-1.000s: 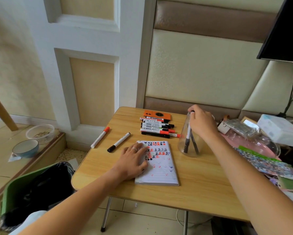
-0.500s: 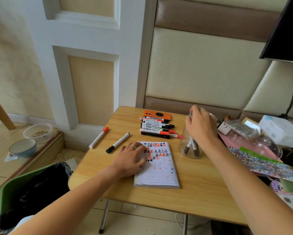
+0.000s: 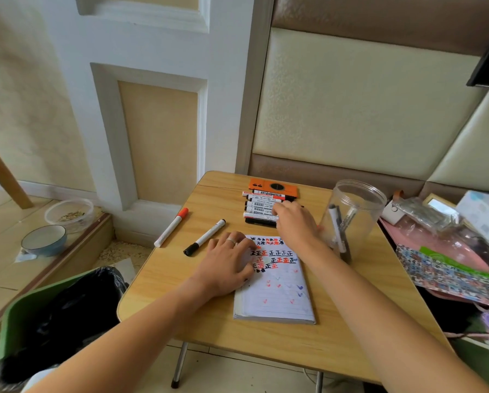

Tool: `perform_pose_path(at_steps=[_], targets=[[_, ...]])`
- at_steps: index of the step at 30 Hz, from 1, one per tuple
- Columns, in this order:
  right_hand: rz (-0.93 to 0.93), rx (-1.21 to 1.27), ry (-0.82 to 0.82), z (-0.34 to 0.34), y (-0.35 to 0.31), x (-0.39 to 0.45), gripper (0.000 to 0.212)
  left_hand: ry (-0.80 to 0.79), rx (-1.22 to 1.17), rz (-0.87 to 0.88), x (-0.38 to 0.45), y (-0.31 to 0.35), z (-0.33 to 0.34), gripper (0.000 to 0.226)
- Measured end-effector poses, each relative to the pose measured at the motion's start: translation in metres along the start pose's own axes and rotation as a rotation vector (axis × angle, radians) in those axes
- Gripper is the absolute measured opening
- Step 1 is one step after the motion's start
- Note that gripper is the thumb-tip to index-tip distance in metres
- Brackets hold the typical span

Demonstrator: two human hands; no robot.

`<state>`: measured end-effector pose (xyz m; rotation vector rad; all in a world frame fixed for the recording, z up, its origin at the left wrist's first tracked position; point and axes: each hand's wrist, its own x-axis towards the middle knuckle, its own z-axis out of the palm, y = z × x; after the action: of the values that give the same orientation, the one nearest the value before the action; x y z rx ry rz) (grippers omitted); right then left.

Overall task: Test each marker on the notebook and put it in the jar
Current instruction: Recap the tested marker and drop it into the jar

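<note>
Bench: a small light wooden bench (image 3: pixel 336 330) on thin metal legs, standing against a padded wall.
Notebook: an open lined paper notebook (image 3: pixel 277 290) with red and black marks lies flat in the middle of the bench.
Left hand: the left hand (image 3: pixel 226 265) lies flat on the left side of the notebook, fingers straight, its grip released.
Right hand: the right hand (image 3: pixel 294 222) reaches to the row of white markers (image 3: pixel 261 207) at the far side, fingertips touching them. I cannot tell if its grip has closed on one.
Jar: a clear round plastic jar (image 3: pixel 351 217) stands open at the right, just beside the right hand. Two markers lean inside it.
Loose markers: a white marker with an orange cap (image 3: pixel 171 226) and a white marker with a black cap (image 3: pixel 205 236) lie left of the notebook.
Floor: a green bin with a black bag (image 3: pixel 53 330) sits at the near left.
</note>
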<state>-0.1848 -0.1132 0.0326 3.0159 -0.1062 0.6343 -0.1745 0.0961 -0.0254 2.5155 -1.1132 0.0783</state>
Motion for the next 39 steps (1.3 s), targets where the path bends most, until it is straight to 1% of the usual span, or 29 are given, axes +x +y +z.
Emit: perform_pose_path(at_steps=[6,8,11,13,15,19,23,25,27,30,33,35,39], targets=[[0.056,-0.023,-0.016,0.025,0.0,0.007,0.026,0.026,-0.011,0.011,-0.001,0.0,0.002,0.053],[0.059,-0.012,-0.015,0.028,0.001,0.008,0.027,0.056,-0.022,0.027,-0.001,0.0,0.001,0.051],[0.072,0.007,-0.065,0.029,0.003,0.009,0.021,0.093,-0.018,0.087,-0.002,0.002,-0.002,0.045],[0.101,0.042,-0.099,0.028,0.005,0.01,0.017,0.089,0.0,0.133,-0.003,0.004,-0.004,0.043],[0.112,0.084,-0.134,0.026,0.006,0.009,0.018,0.079,0.012,0.15,-0.002,0.005,-0.004,0.042],[0.124,0.157,-0.197,0.025,0.008,0.008,0.022,0.071,0.009,0.131,-0.003,0.006,-0.003,0.041],[0.16,0.235,-0.305,0.022,0.014,0.013,0.03,0.062,0.002,0.122,-0.004,0.006,-0.003,0.042],[0.164,0.248,-0.337,0.019,0.015,0.016,0.029,0.055,-0.001,0.124,-0.005,0.007,-0.004,0.043],[0.158,0.248,-0.356,0.017,0.015,0.018,0.025,0.047,0.004,0.122,-0.005,0.007,-0.004,0.043],[0.157,0.25,-0.387,0.016,0.014,0.02,0.028,0.047,0.007,0.121,-0.005,0.007,-0.004,0.043],[0.143,0.242,-0.406,0.014,0.015,0.022,0.034,0.041,0.0,0.118,-0.006,0.008,-0.006,0.052],[0.131,0.236,-0.405,0.013,0.015,0.023,0.033,0.048,-0.006,0.113,-0.007,0.009,-0.007,0.058],[0.147,0.25,-0.419,0.012,0.013,0.023,0.028,0.043,-0.005,0.106,-0.007,0.01,-0.007,0.059]])
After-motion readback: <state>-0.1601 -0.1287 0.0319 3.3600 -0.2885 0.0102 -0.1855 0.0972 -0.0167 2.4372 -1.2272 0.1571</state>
